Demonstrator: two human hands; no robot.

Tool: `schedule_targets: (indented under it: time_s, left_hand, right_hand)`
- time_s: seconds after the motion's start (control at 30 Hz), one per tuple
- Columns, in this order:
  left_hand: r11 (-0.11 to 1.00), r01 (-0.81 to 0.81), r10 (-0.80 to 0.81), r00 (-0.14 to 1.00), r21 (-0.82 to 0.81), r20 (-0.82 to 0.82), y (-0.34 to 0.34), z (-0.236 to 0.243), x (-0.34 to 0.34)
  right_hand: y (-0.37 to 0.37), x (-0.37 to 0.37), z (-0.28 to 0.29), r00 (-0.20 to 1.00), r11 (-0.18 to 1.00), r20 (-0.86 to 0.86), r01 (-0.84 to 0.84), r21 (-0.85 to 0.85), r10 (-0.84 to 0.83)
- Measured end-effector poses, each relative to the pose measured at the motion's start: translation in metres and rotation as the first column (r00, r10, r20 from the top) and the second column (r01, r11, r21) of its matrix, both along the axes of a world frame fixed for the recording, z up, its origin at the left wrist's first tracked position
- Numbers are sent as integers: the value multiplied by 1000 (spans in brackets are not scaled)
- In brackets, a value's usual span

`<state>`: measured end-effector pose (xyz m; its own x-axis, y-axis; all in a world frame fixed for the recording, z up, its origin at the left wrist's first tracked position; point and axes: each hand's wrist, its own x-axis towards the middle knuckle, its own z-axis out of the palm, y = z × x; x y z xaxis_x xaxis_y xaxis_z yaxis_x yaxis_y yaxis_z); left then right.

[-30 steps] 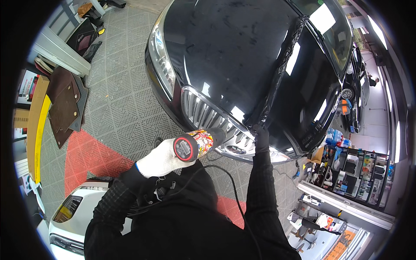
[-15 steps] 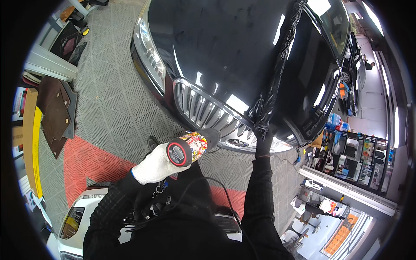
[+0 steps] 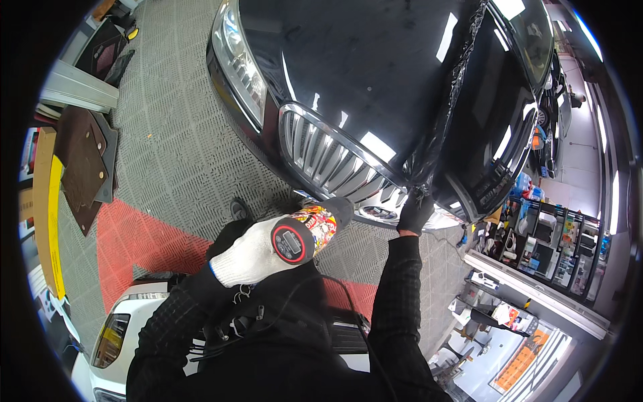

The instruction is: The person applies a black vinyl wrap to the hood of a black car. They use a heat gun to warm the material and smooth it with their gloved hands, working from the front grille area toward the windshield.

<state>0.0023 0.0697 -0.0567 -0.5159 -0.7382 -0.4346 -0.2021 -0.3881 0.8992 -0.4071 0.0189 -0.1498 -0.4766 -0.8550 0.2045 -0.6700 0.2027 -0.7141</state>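
Note:
My left hand (image 3: 251, 253), in a white knit glove, grips a heat gun (image 3: 315, 226) with colourful sticker graphics, a red-ringed display and a dark nozzle pointed toward the chrome grille (image 3: 321, 147) of a black car. My right hand (image 3: 416, 214), in a black glove, pinches crumpled black film (image 3: 429, 175) at the front edge of the hood (image 3: 341, 53). The film runs as a gathered, wrinkled strip up the hood toward the windscreen. The headlight (image 3: 238, 60) is left of the grille. A dark cord loops below the heat gun.
A white car (image 3: 114, 342) is close behind me. Dark mats (image 3: 84, 167) and a long yellow-edged box (image 3: 50, 208) lean at the left. A stocked shelving rack (image 3: 549, 248), a workbench (image 3: 522, 355) and another black car (image 3: 549, 154) are at the right, with a distant person (image 3: 576, 99).
The view has shifted slightly. My right hand, still on the film, appears a little further right. My left hand still holds the heat gun toward the grille, and a shoe now shows more clearly below the bumper.

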Motion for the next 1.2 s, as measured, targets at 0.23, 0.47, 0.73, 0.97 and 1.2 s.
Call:
schedule_targets:
  time_s: [0.23,0.47,0.73,0.97,1.2]
  left_hand:
    - [997,-10,11,1000,-70,21,6,-5,-8]
    - [996,12,-5,997,-89,76,11,-13,-15]
    - [997,-41,43,999,-71,24,5,-20,-26]
    - [998,-41,43,999,-50,28,2,-19,-32]
    - [1000,-16,16,1000,-17,4,3,-21,-35]
  right_hand:
    - [-1,-4,-1,999,999,31,37,19,-37]
    - [0,-3,-12,961,994,260,106,-17,-98]
    - [-4,12,2,933,993,342,116,20,-115]
    - [-8,26,5,866,973,459,230,-17,-197]
    - [-9,22,-2,876,962,406,270,33,-259]
